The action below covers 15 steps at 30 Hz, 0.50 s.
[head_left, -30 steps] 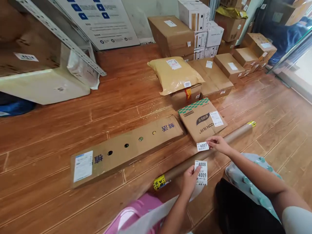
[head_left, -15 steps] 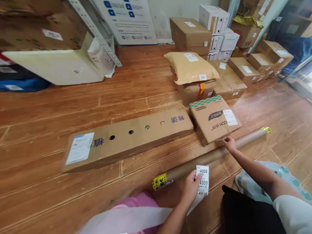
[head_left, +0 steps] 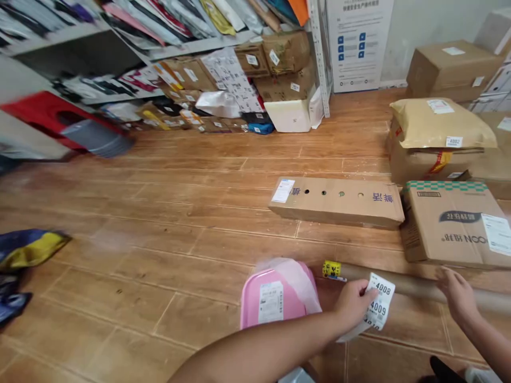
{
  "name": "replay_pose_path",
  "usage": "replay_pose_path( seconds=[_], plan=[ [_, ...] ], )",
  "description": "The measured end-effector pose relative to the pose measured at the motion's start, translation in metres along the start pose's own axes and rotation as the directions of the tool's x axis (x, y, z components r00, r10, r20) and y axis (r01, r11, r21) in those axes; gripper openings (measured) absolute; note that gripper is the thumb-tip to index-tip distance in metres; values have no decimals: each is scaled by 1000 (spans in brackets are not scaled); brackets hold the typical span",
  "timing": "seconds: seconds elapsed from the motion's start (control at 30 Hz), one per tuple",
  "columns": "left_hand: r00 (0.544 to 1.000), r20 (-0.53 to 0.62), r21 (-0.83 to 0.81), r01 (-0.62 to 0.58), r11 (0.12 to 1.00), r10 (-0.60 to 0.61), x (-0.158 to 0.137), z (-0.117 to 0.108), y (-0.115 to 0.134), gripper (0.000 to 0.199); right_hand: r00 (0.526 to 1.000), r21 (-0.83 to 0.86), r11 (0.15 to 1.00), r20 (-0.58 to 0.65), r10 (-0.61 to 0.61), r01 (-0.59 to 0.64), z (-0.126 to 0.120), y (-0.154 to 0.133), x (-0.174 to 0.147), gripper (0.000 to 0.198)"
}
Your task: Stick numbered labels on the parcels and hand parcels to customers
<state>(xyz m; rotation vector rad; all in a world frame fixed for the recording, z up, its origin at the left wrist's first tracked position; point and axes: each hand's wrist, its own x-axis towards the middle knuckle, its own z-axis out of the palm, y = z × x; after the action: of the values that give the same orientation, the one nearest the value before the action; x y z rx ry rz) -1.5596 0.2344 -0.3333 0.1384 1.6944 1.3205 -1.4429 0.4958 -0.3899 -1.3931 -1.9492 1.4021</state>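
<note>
My left hand (head_left: 354, 306) pinches a strip of printed number labels (head_left: 379, 304), showing 4008 and 4009, with its white backing trailing below. My right hand (head_left: 460, 298) is above the long brown tube (head_left: 403, 281), close to the front edge of a flat carton (head_left: 459, 229). Its fingers are bent together; whatever is between the fingertips cannot be made out. Yellow tape wraps the left end of the tube. Left of the carton lies a long box (head_left: 339, 205) with round holes. A pink container (head_left: 251, 298) with a shipping label stands left of my left hand.
Behind the flat carton, a padded yellow mailer (head_left: 443, 122) rests on a box. Shelves (head_left: 195, 48) of parcels line the back wall. A grey bin (head_left: 98, 137) stands at the far left, and a blue-and-yellow bag (head_left: 32, 247) lies on the wooden floor (head_left: 139, 239).
The view has swung left, bringing the shelves and the pink container into sight. My left hand still holds the label strip. My right hand stays near the carton's front edge.
</note>
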Motion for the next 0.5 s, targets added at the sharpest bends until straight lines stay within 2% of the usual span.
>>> replay_pose_path(
  seconds=[0.03, 0.07, 0.1, 0.13, 0.17, 0.2, 0.37, 0.5],
  plan=[
    [1000, -12, -20, 11, 1000, -11, -7, -7, -1, 32, 976, 42, 999, 217, -17, 8, 10, -17, -17, 47],
    [999, -24, -47, 22, 999, -23, -14, -13, -3, 36, 887, 46, 998, 457, -66, 50, 20, -35, -35, 45],
    [999, -42, -79, 27, 997, -30, -20, -18, -5, 40, 759, 56, 993, 640, -117, 106, 30, -51, -52, 44],
    [998, -63, -116, 22, 993, -29, -24, -21, -7, 44, 667, 66, 987, 731, -146, 144, 39, -65, -66, 43],
    [996, -83, -155, 10, 988, -23, -26, -23, -9, 47, 614, 74, 983, 772, -162, 167, 47, -76, -78, 42],
    [995, -101, -188, -6, 982, -13, -28, -25, -11, 49, 593, 83, 981, 787, -173, 175, 55, -83, -86, 40],
    [994, -111, -249, -26, 968, -2, -26, -29, -17, 54, 632, 134, 982, 751, -189, 134, 75, -84, -95, 41],
    [994, -113, -274, -36, 961, 5, -25, -31, -24, 56, 622, 137, 986, 765, -167, 96, 82, -79, -97, 42]
  ],
)
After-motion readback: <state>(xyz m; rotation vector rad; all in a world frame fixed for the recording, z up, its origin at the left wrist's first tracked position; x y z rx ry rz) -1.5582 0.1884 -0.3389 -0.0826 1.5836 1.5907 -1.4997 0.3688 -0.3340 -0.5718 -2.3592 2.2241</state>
